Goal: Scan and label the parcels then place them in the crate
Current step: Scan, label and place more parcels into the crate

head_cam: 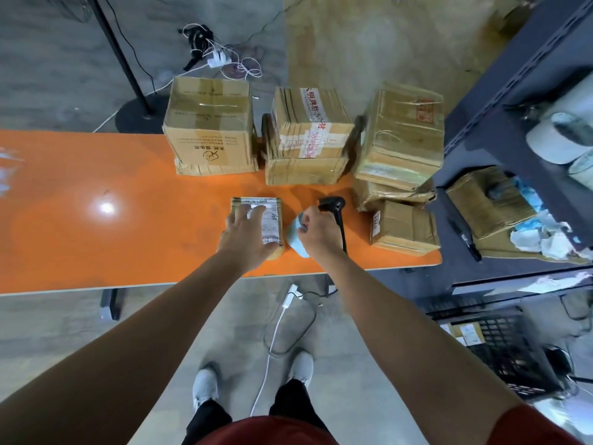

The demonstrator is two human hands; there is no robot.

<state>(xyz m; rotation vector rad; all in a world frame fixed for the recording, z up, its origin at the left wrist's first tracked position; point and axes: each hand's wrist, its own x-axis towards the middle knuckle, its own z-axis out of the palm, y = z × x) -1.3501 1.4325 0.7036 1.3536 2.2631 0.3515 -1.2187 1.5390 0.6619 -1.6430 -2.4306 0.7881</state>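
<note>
A small cardboard parcel (272, 216) with a white shipping label on top lies near the front edge of the orange table (96, 203). My left hand (248, 234) rests flat on it with fingers spread over the label. Just to its right, my right hand (316, 228) grips a light blue label roll (296, 240). The black handheld scanner (333, 205) lies on the table right behind that hand, its cable trailing over the front edge. A black plastic crate (510, 351) sits on the floor at the lower right, with a few small boxes inside.
Several taped cardboard parcels (308, 136) stand along the table's far side and right end. A dark metal shelf rack (513, 130) with a box, paper rolls and crumpled paper is at the right. Cables and a lamp stand base lie on the floor.
</note>
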